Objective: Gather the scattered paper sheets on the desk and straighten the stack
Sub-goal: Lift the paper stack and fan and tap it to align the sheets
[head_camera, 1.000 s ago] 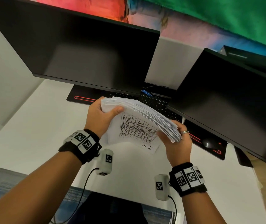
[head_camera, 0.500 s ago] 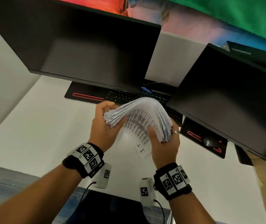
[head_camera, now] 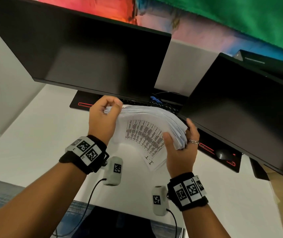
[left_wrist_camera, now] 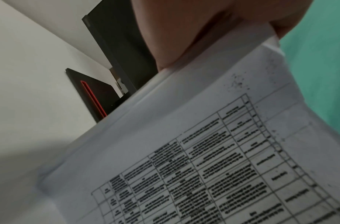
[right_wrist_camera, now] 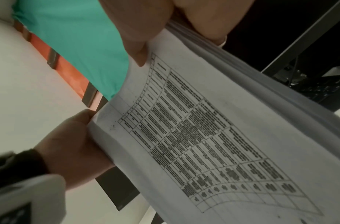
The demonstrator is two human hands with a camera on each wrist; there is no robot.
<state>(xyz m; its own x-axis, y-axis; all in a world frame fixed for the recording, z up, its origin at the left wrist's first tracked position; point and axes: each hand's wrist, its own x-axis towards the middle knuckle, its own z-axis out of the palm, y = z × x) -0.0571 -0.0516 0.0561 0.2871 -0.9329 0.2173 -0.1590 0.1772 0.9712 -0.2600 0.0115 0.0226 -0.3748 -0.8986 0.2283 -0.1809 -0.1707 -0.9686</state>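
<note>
A thick stack of printed paper sheets (head_camera: 151, 129) is held up off the white desk (head_camera: 34, 134), bowed in an arch between both hands. My left hand (head_camera: 106, 112) pinches its left end with curled fingers. My right hand (head_camera: 180, 145) grips the right end, thumb on the printed face, fingers behind. The sheets' edges fan out unevenly at the right end. The nearest sheet (left_wrist_camera: 213, 159) shows a printed table, also seen in the right wrist view on the stack (right_wrist_camera: 213, 136). The left hand (right_wrist_camera: 73, 145) shows there too.
Two dark monitors, one at left (head_camera: 85, 57) and one at right (head_camera: 249, 109), hang close above and behind the stack. A black keyboard (head_camera: 163, 104) and a desk mat with red trim (head_camera: 84, 104) lie under them. A mouse (head_camera: 223, 154) sits at the right.
The hands have spread apart again after squeezing together, so the stack's arch is wider and flatter. The left hand rose and shifted its grip onto the stack's upper left end.
</note>
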